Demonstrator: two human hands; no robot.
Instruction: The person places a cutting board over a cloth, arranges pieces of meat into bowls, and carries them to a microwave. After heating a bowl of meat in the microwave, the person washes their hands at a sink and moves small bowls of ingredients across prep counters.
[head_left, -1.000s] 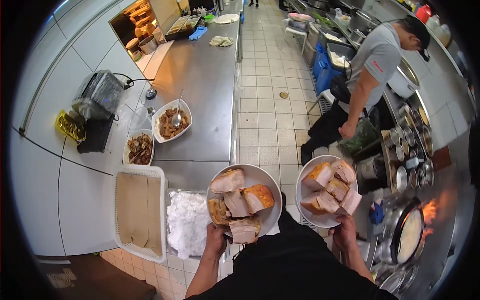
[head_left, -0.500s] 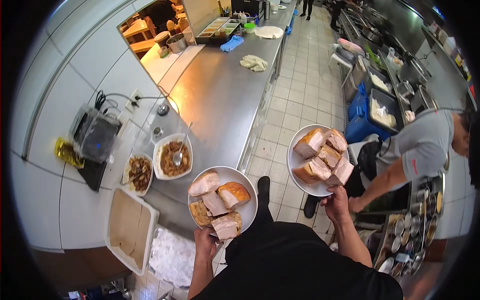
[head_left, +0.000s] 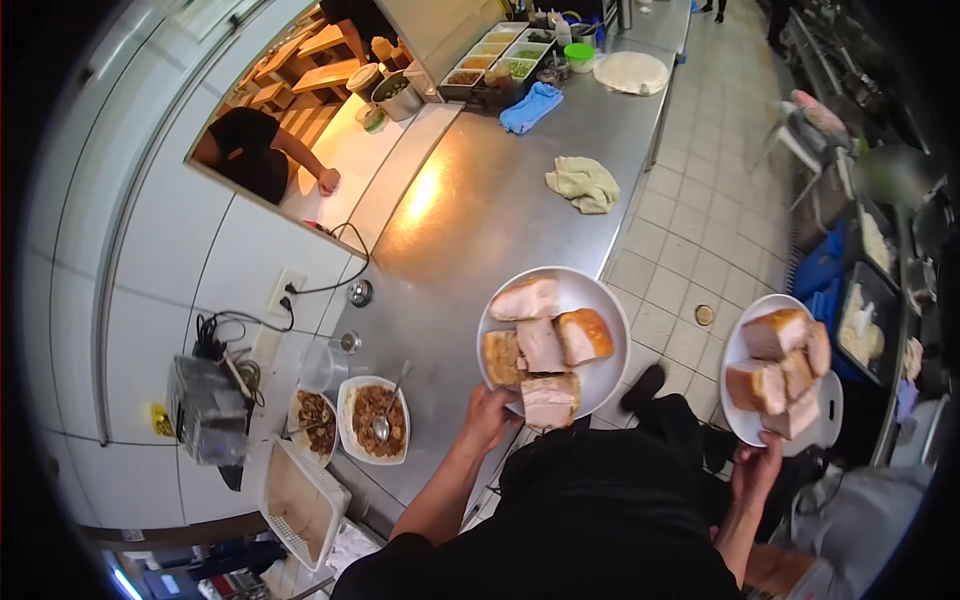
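My left hand (head_left: 488, 418) grips the near rim of a white plate (head_left: 606, 385) in front of my body. Several thick chunks of cooked pork belly (head_left: 540, 343) with browned skin lie on it. Off to the right, my right hand (head_left: 757, 466) is closed on the lower edge of a second white plate (head_left: 738, 347). That one also carries several pork belly chunks (head_left: 772, 332), grouped close together. Both plates are held up in the air, roughly level. The fingers under each plate are partly hidden.
A steel counter (head_left: 480, 215) bears a cloth (head_left: 583, 185), a blue cloth (head_left: 531, 108) and a bowl of brown stewed food (head_left: 375, 420) with a spoon. A person's forearm (head_left: 300, 155) reaches through the hatch. A co-worker in grey (head_left: 850, 530) is close at lower right.
My view has turned left and moved forward along the counter. Both plates stay in my hands and now appear further right. A person has come into view at the hatch.
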